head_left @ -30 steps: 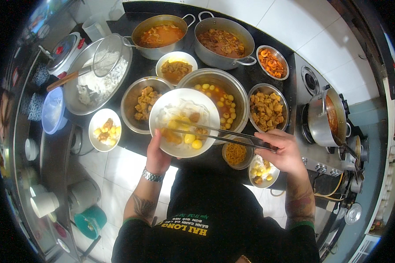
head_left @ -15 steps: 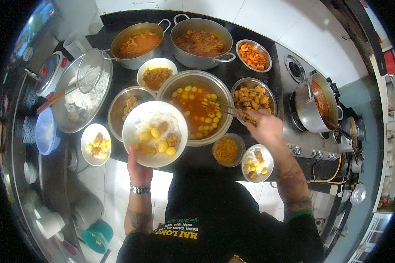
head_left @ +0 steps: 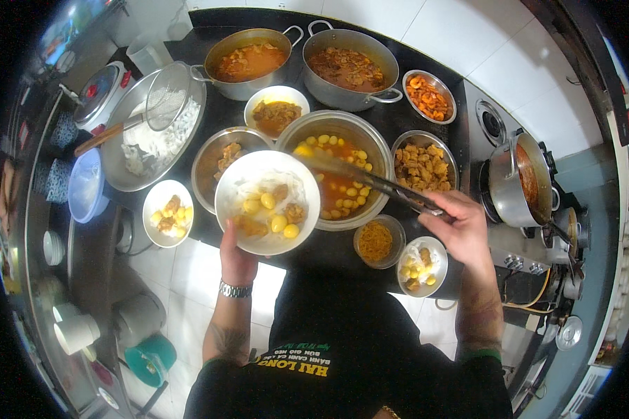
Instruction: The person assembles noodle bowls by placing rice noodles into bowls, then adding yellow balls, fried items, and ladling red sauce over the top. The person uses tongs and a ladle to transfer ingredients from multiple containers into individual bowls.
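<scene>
In my left hand (head_left: 239,262) is a white bowl (head_left: 255,165) of white noodles, with several small yellow eggs and browned pieces on top. The thumb lies over its near-left rim. My right hand (head_left: 461,225) is wrapped round metal tongs (head_left: 388,187), which reach left across a large metal pot (head_left: 382,157) of red-orange broth where more small yellow eggs (head_left: 360,190) float. Motion blurs the tong tips, close to the bowl's upper right edge; something yellow shows at them, probably an egg.
Two similar filled bowls stand at the counter's front: one left (head_left: 149,222), one right (head_left: 402,279). Metal bowls of browned chunks (head_left: 426,167) and orange pieces (head_left: 430,98) sit right. Two stew pots (head_left: 353,101) line the back. A strainer (head_left: 168,98) rests over the noodle basin (head_left: 136,183).
The tongs have lifted from the broth and swung left toward the held bowl, with something yellow at their tips. The whole view has shifted, moving the scene rightward.
</scene>
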Action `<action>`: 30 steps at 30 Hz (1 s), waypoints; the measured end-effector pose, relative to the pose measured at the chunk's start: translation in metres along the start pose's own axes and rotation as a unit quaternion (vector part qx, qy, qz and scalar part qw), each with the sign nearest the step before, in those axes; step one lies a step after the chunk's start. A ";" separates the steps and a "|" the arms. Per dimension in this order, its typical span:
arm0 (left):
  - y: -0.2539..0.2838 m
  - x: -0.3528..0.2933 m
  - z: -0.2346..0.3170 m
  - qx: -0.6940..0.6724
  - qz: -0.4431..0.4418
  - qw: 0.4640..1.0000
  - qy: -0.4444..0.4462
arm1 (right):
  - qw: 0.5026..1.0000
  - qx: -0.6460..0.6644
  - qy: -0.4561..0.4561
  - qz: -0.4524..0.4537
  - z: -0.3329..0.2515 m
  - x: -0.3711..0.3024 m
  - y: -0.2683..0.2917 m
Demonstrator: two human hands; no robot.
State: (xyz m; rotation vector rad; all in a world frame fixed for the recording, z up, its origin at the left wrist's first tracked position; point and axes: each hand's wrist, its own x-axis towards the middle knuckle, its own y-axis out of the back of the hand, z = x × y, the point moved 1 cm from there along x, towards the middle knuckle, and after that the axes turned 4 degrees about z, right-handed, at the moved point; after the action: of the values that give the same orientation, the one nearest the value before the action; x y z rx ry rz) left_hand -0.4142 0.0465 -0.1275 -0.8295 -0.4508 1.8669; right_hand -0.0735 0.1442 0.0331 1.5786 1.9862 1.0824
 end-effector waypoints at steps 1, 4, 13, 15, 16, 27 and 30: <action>-0.002 0.001 0.000 -0.012 -0.005 1.000 0.011 | 1.000 0.018 -0.005 -0.016 -0.008 -0.005 -0.001; -0.010 0.003 -0.002 -0.030 -0.033 0.999 0.031 | 0.998 -0.001 0.061 -0.021 -0.023 -0.010 -0.012; -0.003 0.001 -0.010 -0.051 -0.043 0.997 0.026 | 0.999 0.017 0.021 0.030 -0.008 -0.022 -0.012; 0.003 0.002 -0.009 -0.030 -0.034 0.999 0.025 | 0.993 0.075 -0.046 0.084 0.018 -0.033 -0.002; 0.006 0.001 -0.008 -0.038 -0.035 0.998 0.026 | 0.979 0.117 -0.074 0.150 0.036 -0.036 -0.003; -0.008 0.001 -0.006 -0.052 -0.081 0.993 0.071 | 0.904 -0.144 -0.365 0.170 0.174 -0.095 -0.062; -0.032 -0.002 -0.013 -0.045 -0.136 0.983 0.112 | 0.914 -0.171 -0.336 0.153 0.171 -0.093 -0.062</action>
State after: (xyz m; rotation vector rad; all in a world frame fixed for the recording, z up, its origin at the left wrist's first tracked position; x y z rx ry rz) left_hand -0.3830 0.0575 -0.1155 -0.9751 -0.4844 1.4912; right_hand 0.0339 0.1083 -0.1371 1.7766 1.0639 0.7748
